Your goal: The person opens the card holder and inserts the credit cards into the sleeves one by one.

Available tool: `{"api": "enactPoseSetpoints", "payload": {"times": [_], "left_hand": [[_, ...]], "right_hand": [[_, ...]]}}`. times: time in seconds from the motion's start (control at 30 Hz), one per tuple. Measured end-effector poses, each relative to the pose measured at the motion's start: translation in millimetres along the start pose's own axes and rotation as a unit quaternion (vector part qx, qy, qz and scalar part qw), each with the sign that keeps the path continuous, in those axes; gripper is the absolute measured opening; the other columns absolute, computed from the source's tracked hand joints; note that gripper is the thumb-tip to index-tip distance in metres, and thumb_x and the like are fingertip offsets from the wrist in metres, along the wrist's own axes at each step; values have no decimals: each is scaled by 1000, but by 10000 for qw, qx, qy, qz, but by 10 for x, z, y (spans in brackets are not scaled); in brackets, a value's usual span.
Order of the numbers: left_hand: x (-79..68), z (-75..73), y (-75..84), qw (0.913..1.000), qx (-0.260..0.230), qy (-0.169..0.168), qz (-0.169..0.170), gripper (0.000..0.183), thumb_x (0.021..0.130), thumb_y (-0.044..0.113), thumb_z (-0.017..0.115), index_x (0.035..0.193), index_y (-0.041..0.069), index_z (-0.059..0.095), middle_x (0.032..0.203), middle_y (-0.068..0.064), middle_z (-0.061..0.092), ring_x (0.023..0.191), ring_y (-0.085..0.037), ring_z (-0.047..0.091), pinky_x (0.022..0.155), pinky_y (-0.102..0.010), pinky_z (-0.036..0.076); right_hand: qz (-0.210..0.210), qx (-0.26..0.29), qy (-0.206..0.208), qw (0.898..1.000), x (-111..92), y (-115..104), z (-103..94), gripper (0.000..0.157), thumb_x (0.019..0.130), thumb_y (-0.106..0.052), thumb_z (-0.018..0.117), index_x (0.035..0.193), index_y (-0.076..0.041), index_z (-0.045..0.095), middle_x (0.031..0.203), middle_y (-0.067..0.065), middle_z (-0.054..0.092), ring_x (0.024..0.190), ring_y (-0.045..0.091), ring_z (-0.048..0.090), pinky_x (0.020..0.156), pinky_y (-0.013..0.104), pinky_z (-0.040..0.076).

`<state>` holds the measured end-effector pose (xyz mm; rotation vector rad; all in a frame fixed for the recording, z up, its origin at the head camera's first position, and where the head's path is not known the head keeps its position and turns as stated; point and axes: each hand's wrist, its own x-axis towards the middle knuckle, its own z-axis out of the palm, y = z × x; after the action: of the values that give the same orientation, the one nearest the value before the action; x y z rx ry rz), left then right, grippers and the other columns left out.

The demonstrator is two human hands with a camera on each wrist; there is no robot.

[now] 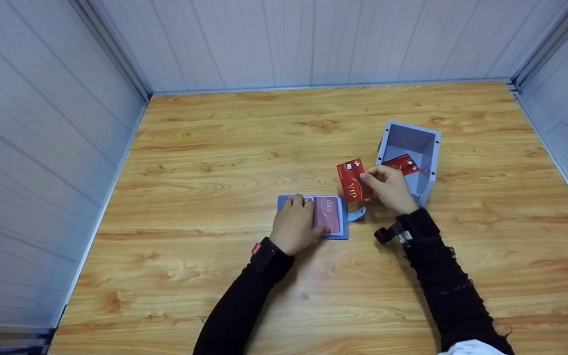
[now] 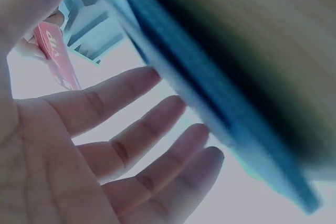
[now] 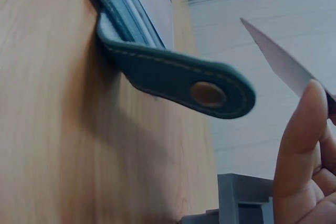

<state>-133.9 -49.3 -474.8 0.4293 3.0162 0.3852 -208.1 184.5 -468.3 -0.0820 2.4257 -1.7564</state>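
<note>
A blue card holder [image 1: 344, 231] lies opened on the table, a red card [image 1: 327, 215] showing in its right-hand clear sleeve. My left hand [image 1: 294, 224] rests over its left half and covers much of it. In the left wrist view the fingers [image 2: 126, 95] reach out with their tips at the holder's pages. Between thumb and fingers my right hand [image 1: 388, 187] pinches a red VIP card [image 1: 352, 181], held just beyond the holder's upper right corner. The holder's strap [image 3: 168, 77] with a round snap sticks out to the right.
A grey open bin [image 1: 412, 135] stands just right of the right hand, with another red card [image 1: 402, 163] inside. White panel walls [image 1: 289, 44] border the wooden table [image 1: 205, 162] at the back and both sides.
</note>
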Motion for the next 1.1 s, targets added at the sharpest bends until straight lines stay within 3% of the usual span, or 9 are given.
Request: {"api": "enactPoseSetpoints", "payload": {"times": [0.23, 0.37, 0.5, 0.7, 0.93, 1.1], "left_hand": [[25, 15, 214, 9990, 176, 272, 310, 57, 86, 48, 70, 111, -3, 66, 113, -17, 60, 101, -32, 59, 89, -42, 52], [68, 69, 338, 9980, 359, 312, 404, 51, 86, 42, 71, 107, -4, 67, 106, -17, 62, 98, -30, 60, 89, -42, 53], [119, 140, 430, 9977, 557, 359, 130, 46, 87, 40, 69, 105, -2, 68, 104, -14, 63, 95, -26, 62, 77, -40, 58], [162, 202, 519, 9938, 904, 484, -425, 50, 86, 45, 69, 107, 0, 68, 104, -12, 60, 94, -23, 61, 63, -36, 59], [155, 219, 574, 9914, 1093, 528, -489, 63, 80, 56, 72, 110, 1, 68, 106, -12, 59, 97, -24, 59, 67, -34, 58], [144, 203, 568, 9927, 1041, 503, -341, 57, 81, 49, 71, 109, -1, 67, 105, -13, 58, 97, -26, 59, 71, -35, 57]], "right_hand": [[107, 67, 22, 9999, -6, -24, -25, 26, 95, -16, 63, 105, 7, 63, 72, -10, 62, 59, 3, 52, 54, 18, 46], [34, 141, 18, 9999, -85, -151, -19, 22, 94, -11, 62, 101, 10, 62, 70, -9, 62, 57, 3, 51, 53, 17, 44], [-141, 238, -28, 9996, -161, -246, -16, 20, 93, -8, 62, 98, 11, 62, 69, -9, 63, 56, 2, 51, 51, 17, 44], [-3, 259, -71, 9996, -135, -200, -24, 20, 94, -11, 62, 99, 9, 63, 70, -11, 64, 58, 3, 52, 51, 17, 43], [57, 248, -79, 9996, -26, -33, -32, 23, 94, -14, 64, 103, 7, 62, 71, -11, 63, 57, 3, 51, 51, 18, 43], [55, 174, -80, 9998, 2, 3, -42, 24, 94, -14, 63, 107, 6, 61, 74, -12, 64, 62, 1, 54, 53, 19, 46]]}}
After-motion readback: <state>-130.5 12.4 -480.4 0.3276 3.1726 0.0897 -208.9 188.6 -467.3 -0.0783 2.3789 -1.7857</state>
